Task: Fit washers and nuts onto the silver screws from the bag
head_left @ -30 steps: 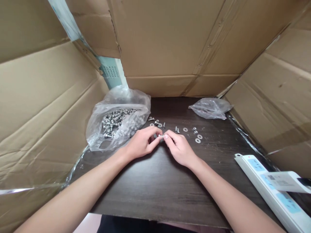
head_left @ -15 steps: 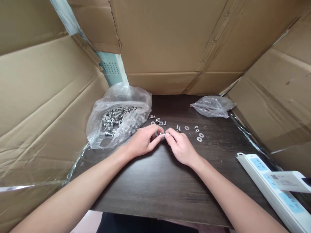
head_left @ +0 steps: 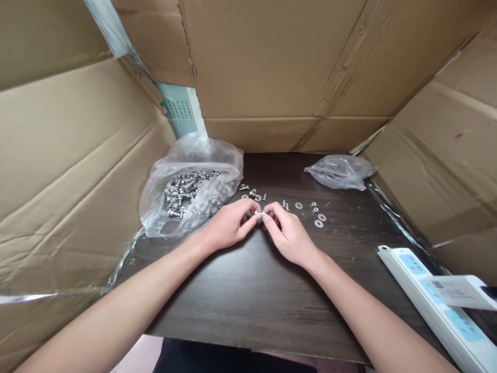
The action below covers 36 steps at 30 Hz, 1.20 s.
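Note:
A small silver bolt [head_left: 259, 213] lies level between my two hands, above the dark table. My left hand [head_left: 235, 223] pinches it at the left end, with thumb and forefinger curled round. At the bolt's right end, the thumb and forefinger of my right hand [head_left: 287, 230] close on a wider piece that may be a nut; it is too small to tell. Just beyond my fingers lie loose bolts [head_left: 264, 198] and washers [head_left: 258, 198]. To the right of them are two more bolts [head_left: 284, 205], a flat washer [head_left: 298, 205], small nuts [head_left: 314, 204] and two large washers [head_left: 319, 224].
An open clear plastic bag [head_left: 155, 181] full of bolts stands at the left. A second, crumpled plastic bag [head_left: 341, 171] lies at the back right. A white power strip [head_left: 438, 305] runs along the right edge. Cardboard walls [head_left: 272, 62] enclose the table [head_left: 240, 295].
The fingers of my right hand have shifted slightly around the bolt's right end. My left hand keeps its pinch, and the loose parts lie where they were.

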Available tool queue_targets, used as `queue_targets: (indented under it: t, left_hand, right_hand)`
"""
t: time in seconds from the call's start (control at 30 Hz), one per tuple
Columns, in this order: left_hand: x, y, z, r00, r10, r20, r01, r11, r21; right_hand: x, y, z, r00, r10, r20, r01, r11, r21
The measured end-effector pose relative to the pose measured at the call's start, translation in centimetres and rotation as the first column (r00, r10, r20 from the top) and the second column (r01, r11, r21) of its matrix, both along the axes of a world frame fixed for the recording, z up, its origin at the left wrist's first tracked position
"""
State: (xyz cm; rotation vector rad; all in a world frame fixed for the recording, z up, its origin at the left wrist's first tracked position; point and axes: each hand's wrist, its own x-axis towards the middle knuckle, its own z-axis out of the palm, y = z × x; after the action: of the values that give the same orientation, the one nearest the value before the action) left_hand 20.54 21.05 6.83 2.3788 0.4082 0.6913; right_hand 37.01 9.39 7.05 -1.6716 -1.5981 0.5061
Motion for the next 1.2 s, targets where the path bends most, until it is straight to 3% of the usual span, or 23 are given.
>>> queue_targets:
  t: [0.47,1.2]
  left_hand:
    - [-0.05,-0.05,-0.3,1.0,-0.027,0.0,0.027,0.999,0.017]
    - [-0.03,-0.01,-0.28,0.999,-0.037,-0.009,0.037,0.999,0.03]
  right_hand:
    - [0.07,0.24,0.02,1.0,0.025,-0.014,-0.025,0.999,0.028]
    - [0.24,0.01,0.05,1.0,0.015,-0.006,-0.015,0.999,-0.046]
